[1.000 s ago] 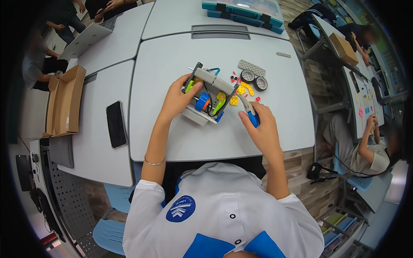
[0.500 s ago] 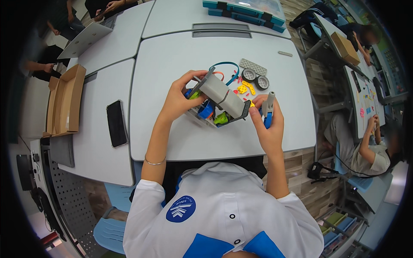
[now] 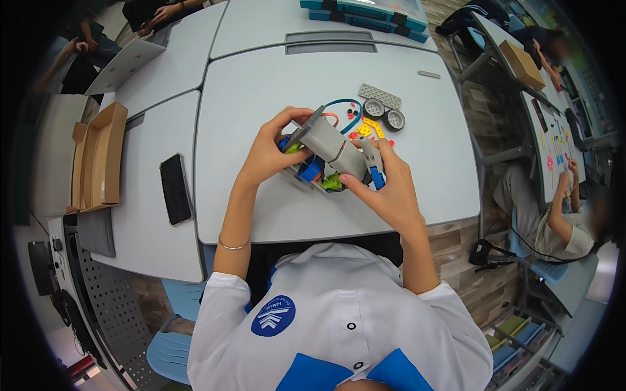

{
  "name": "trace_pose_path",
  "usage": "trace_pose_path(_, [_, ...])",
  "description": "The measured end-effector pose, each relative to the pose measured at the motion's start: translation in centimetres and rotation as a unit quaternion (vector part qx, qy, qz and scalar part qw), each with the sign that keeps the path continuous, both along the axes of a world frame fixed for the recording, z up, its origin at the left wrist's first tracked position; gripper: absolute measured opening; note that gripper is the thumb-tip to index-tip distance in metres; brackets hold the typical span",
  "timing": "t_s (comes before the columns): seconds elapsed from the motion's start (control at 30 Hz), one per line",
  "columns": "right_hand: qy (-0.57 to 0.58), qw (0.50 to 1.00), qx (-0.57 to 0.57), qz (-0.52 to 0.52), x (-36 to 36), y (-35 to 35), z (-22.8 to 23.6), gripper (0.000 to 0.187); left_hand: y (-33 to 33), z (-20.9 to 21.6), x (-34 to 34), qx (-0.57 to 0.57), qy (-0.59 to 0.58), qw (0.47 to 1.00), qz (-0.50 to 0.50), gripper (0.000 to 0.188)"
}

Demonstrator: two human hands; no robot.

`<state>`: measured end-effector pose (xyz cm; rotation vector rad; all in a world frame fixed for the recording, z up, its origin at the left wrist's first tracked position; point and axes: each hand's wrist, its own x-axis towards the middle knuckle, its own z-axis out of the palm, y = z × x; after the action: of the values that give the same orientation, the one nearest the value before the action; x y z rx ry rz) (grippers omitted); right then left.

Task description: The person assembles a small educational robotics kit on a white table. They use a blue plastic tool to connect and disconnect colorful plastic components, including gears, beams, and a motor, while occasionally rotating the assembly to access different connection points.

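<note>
Above the white table, my left hand (image 3: 266, 158) grips the far left end of a toy robot assembly (image 3: 332, 143). It has grey block-like housings, with blue, green and orange parts underneath and a teal and an orange cable looping from its far side. My right hand (image 3: 394, 190) is closed around a small grey-and-blue hand tool (image 3: 376, 167). The tool is pressed up to the right end of the assembly, and my thumb lies along its lower edge. My fingers hide where tool and assembly meet.
Beyond my hands lie two grey wheels (image 3: 383, 115), a grey perforated plate (image 3: 380, 96), yellow beams (image 3: 373, 128) and small red pins. Teal cases (image 3: 365, 19) stand at the far edge. A phone (image 3: 176, 189) and an open cardboard box (image 3: 98, 163) are left. Other people sit around.
My right hand has moved left with the hand tool, from beside the assembly to its right end. My left hand has stayed nearly in place.
</note>
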<state>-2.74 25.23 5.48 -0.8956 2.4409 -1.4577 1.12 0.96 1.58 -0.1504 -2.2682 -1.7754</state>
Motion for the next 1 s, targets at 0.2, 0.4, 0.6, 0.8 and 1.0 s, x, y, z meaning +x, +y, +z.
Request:
trace_pose_path(0.2, [-0.001,0.998,-0.063,-0.001,-0.5,0.2,-0.7,0.054,0.0,0.5,0.4,0.047,-0.038,0.997,-0.039,0.061])
trace_pose_path(0.4, [-0.026,0.998,-0.043,0.039,-0.8,1.0,-1.2,0.059,-0.7,0.1,0.3,0.065,-0.031,0.994,-0.077,0.060])
trace_pose_path(0.6, [-0.067,0.983,-0.146,0.090,-2.0,1.8,-2.9,0.041,-0.8,-0.1,0.4,0.142,-0.011,0.980,-0.140,0.057])
trace_pose_path(0.8, [-0.142,0.972,-0.146,0.116,-2.7,2.6,-2.5,0.042,0.6,0.6,0.8,0.048,0.019,0.992,-0.111,0.057])
trace_pose_path(1.0, [-0.153,0.973,-0.124,0.118,-2.9,3.0,-2.2,0.043,2.0,0.7,0.9,0.018,0.098,0.993,-0.066,0.055])
